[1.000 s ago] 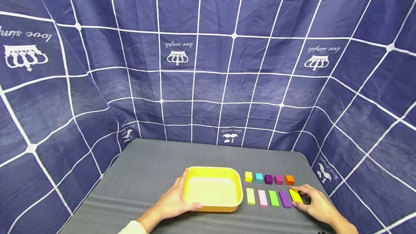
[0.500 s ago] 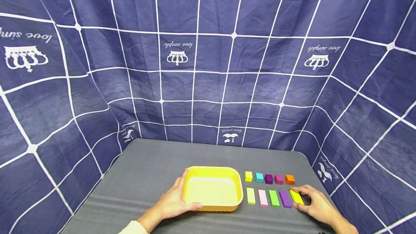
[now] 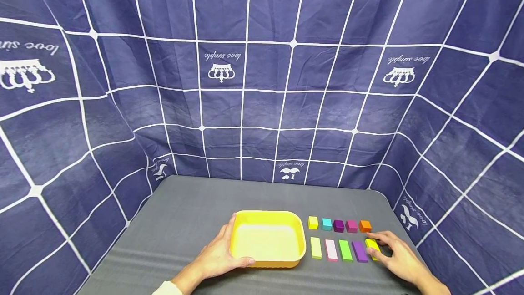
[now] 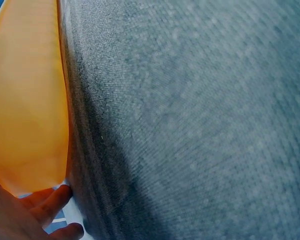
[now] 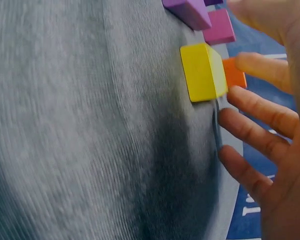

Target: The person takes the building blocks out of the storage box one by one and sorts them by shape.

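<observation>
My left hand [image 3: 219, 251] holds the near left corner of a yellow rectangular tray [image 3: 268, 262], thumb on its front rim and fingers along its left side. The tray's inside shows no contents. In the left wrist view the fingers [image 4: 52, 202] rest against the tray's orange-looking wall [image 4: 30, 95]. My right hand [image 3: 399, 256] hovers around a bright yellow rectangular block [image 3: 372, 246] at the right end of the front row. In the right wrist view its fingers [image 5: 265, 110] are spread and apart from that block [image 5: 197, 72], which lies on the cloth.
Left of the bright yellow block lie purple [image 3: 360, 251], green [image 3: 345, 251], pink [image 3: 331, 250] and pale yellow-green [image 3: 315, 247] blocks. Behind them run small cubes: yellow [image 3: 313, 222], turquoise [image 3: 326, 224], dark purple [image 3: 338, 226], magenta [image 3: 351, 226], orange [image 3: 365, 226]. Blue curtains [image 3: 262, 113] enclose the table [image 3: 196, 204].
My right thumb and fingers have parted from the bright yellow block, which they pinched before. The block stays in line with its row. The left hand keeps its place on the tray.
</observation>
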Available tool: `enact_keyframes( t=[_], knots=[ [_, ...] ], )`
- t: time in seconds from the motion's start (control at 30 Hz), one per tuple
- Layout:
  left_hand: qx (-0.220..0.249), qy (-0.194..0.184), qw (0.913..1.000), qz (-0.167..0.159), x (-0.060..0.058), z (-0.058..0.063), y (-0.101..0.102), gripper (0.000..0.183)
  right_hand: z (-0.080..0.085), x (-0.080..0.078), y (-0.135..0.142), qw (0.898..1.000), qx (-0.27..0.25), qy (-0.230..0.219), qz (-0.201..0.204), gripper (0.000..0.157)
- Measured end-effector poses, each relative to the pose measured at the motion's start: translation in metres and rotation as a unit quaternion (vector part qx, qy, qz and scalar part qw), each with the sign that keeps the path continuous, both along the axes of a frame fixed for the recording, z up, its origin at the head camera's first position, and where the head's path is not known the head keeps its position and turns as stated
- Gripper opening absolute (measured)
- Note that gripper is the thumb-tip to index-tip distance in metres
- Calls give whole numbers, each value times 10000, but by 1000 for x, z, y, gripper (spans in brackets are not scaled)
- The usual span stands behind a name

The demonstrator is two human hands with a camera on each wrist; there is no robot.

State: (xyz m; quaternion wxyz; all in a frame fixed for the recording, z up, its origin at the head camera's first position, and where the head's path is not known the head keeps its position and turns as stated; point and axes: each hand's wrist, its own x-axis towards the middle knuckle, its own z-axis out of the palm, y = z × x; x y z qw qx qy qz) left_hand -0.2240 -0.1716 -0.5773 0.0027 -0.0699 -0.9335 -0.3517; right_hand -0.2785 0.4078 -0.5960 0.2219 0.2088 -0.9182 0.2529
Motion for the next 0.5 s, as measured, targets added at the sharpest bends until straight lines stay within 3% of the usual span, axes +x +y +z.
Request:
enact_keyframes(
  t=[0.33, 0.5],
  knots=[
    [58, -80, 9999, -34, 0, 4, 0, 158, 9, 8, -22, 9972, 96, 152, -722, 54],
    [173, -27, 9998, -77, -1, 9, -5, 159, 22, 9, -47, 9979, 25, 133, -628, 57]
  ],
)
